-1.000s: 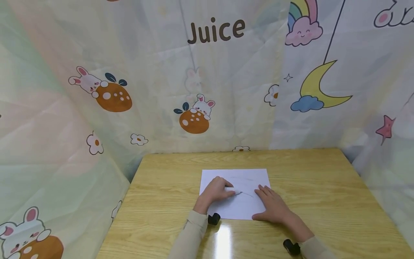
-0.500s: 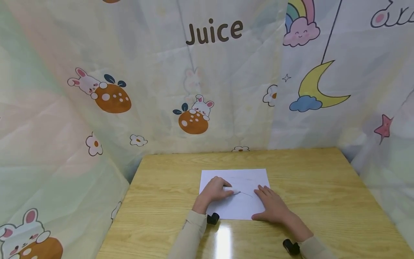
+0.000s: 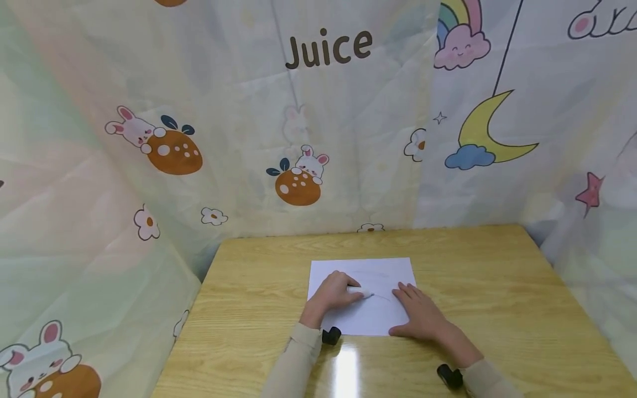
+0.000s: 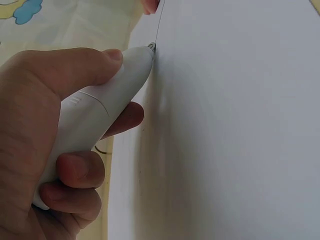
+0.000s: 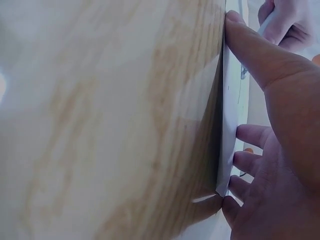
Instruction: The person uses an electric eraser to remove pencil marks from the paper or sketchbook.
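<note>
A white sheet of paper lies on the wooden table. My left hand grips a chunky white pen-shaped tool with a metal tip, thumb on top and fingers curled beneath. That tip meets the sheet at the end of a thin curved line, which runs on toward my right hand. Spread over the sheet's right side, the right hand rests with its fingers straight. In the right wrist view, its thumb and fingertips press along the paper's edge, and a near corner stands slightly up from the tabletop.
Faint marks show near the sheet's far edge. Bare wood of the table surrounds the paper. A printed cloth hangs behind and at both sides. Black wrist cameras sit by the left and right sleeves.
The head view shifts slightly. Both hands, the tool and the sheet keep nearly the same places relative to each other.
</note>
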The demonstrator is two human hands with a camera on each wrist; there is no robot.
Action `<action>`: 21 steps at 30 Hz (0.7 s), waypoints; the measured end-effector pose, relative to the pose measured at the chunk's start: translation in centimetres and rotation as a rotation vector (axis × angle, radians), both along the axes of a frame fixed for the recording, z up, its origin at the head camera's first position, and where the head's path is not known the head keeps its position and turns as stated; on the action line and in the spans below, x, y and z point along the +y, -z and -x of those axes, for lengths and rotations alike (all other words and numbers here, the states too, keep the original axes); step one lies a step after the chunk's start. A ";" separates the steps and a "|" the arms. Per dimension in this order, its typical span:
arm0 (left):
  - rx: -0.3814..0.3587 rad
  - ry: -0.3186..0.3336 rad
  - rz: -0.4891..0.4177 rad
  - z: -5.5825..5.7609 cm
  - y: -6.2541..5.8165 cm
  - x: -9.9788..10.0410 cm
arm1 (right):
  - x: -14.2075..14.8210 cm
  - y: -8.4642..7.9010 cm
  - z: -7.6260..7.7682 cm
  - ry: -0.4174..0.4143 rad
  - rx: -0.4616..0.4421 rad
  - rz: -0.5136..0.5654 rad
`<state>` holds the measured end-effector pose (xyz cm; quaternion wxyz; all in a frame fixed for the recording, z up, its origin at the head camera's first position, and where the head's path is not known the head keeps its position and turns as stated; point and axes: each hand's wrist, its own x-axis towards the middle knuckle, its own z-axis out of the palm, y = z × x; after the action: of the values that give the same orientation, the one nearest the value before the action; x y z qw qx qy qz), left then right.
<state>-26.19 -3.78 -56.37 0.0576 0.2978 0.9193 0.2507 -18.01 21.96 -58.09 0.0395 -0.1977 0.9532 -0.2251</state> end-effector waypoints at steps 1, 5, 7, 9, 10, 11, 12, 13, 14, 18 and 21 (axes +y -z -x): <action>0.003 0.000 -0.002 0.0 0.0 0.1 | 0.0 0.0 0.0 -0.001 0.004 0.002; -0.010 -0.020 0.008 0.0 -0.2 0.1 | 0.0 -0.2 0.1 -0.004 -0.007 0.003; -0.013 -0.025 0.004 -0.2 -0.3 0.1 | 0.0 -0.3 0.1 -0.004 -0.014 0.000; -0.010 -0.022 -0.008 -0.2 -0.3 0.1 | -0.1 -0.3 0.2 0.003 -0.020 -0.003; -0.005 -0.018 -0.012 -0.1 -0.3 0.1 | -0.1 -0.4 0.2 0.007 -0.022 -0.003; -0.001 -0.015 -0.015 -0.1 -0.2 0.2 | -0.1 -0.4 0.1 0.011 -0.024 -0.004; -0.001 -0.013 -0.019 -0.1 -0.2 0.2 | -0.1 -0.4 0.1 0.008 -0.020 -0.002; -0.004 -0.017 -0.017 -0.1 -0.1 0.1 | -0.1 -0.4 0.1 0.007 -0.025 -0.002; -0.009 -0.024 -0.012 -0.2 -0.2 0.0 | -0.1 -0.4 0.1 0.005 -0.028 -0.002; -0.020 -0.059 -0.001 -0.4 -0.3 -0.3 | -0.2 -0.3 0.2 -0.001 -0.025 -0.013; -0.017 -0.054 -0.012 -0.5 -0.3 -0.3 | -0.2 -0.1 0.1 0.005 -0.025 -0.014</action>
<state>-25.69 -4.04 -56.11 0.0569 0.2711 0.9250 0.2602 -18.15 21.78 -57.95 0.0524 -0.1923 0.9547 -0.2212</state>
